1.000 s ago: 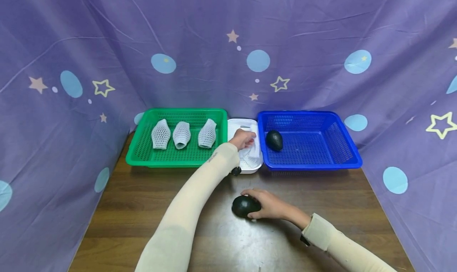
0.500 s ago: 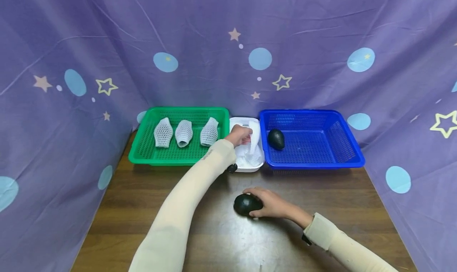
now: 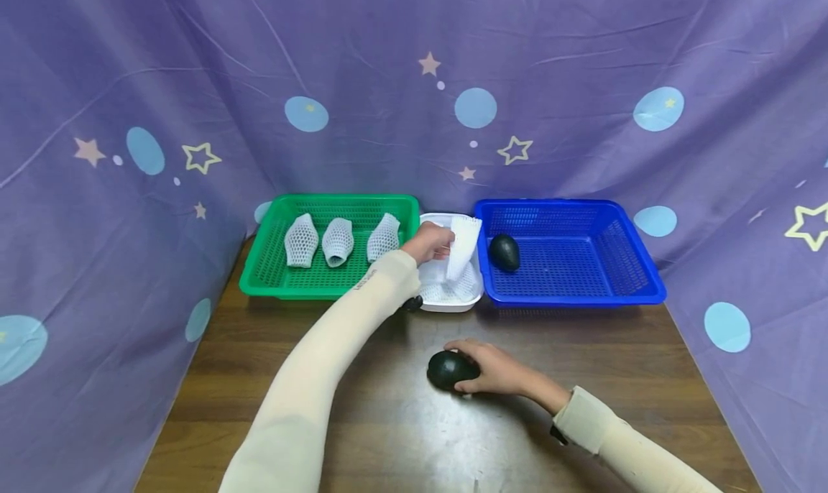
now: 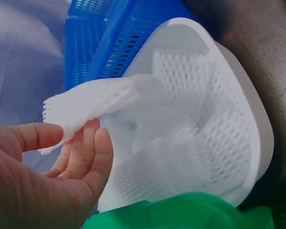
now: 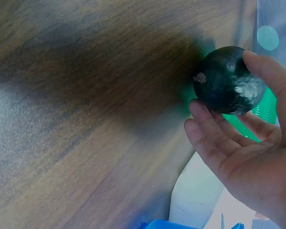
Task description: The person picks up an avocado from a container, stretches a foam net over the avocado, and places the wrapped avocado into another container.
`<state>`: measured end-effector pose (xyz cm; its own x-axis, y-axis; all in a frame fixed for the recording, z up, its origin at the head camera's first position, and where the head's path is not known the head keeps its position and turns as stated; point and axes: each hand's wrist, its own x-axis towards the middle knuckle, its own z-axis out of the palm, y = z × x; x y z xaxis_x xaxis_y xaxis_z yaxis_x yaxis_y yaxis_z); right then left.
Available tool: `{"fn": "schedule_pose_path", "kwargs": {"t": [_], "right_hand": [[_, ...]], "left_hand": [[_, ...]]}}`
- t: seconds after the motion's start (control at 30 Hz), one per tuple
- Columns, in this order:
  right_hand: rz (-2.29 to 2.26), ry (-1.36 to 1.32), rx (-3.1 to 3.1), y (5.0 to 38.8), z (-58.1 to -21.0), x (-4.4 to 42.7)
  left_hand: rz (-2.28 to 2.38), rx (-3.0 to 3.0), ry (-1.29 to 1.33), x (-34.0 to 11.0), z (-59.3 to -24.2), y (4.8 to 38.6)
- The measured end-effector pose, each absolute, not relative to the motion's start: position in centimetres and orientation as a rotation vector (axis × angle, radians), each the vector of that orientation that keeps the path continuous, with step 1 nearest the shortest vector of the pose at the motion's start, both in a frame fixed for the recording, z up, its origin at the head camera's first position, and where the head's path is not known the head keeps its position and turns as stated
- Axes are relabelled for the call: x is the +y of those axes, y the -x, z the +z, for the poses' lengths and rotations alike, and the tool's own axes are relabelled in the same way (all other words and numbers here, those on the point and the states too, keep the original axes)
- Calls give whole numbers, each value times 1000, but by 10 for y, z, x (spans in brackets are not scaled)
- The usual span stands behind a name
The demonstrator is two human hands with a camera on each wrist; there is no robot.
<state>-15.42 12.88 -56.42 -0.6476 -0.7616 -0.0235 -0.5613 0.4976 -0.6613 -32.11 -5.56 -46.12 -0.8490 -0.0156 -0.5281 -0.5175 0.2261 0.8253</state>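
My left hand (image 3: 432, 243) pinches a white foam net sleeve (image 3: 462, 245) between thumb and fingers, above a white bin (image 3: 451, 307). In the left wrist view the flattened sleeve (image 4: 100, 98) rises from more foam nets (image 4: 195, 129) inside the bin. My right hand (image 3: 494, 369) grips a dark green avocado (image 3: 448, 370) over the wooden table, fingers and thumb curled round it. The right wrist view shows this avocado (image 5: 229, 81) with its stem scar facing left.
Left of the bin stands a green basket (image 3: 284, 292) with three netted fruits, one netted fruit (image 3: 301, 241) at its left. On the right a blue basket (image 3: 569, 297) contains one bare avocado (image 3: 504, 253). A purple curtain (image 3: 362, 90) hangs behind, and the wooden table (image 3: 388, 435) lies in front.
My left hand has lifted the foam net sleeve partly up out of the bin's pile. The right hand keeps its hold on the avocado, almost still. The head view has shifted slightly.
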Motion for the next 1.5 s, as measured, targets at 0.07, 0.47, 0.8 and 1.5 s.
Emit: {"fn": "schedule_pose_path", "kwargs": {"t": [0.07,0.47,0.8,1.5], "right_hand": [[-909,1108,2431,154,-564,130],[-914,1103,2424,152,-564,130],[-926,1116,2430,151,-563,132],[-969,1124,2416,152,-563,133]], "left_hand": [[1653,2095,481,-57,-458,319],[1738,1999,362,-64,-451,302],[1718,1979,264,-79,-451,273],[1634,2020,230,-98,-489,225]]}}
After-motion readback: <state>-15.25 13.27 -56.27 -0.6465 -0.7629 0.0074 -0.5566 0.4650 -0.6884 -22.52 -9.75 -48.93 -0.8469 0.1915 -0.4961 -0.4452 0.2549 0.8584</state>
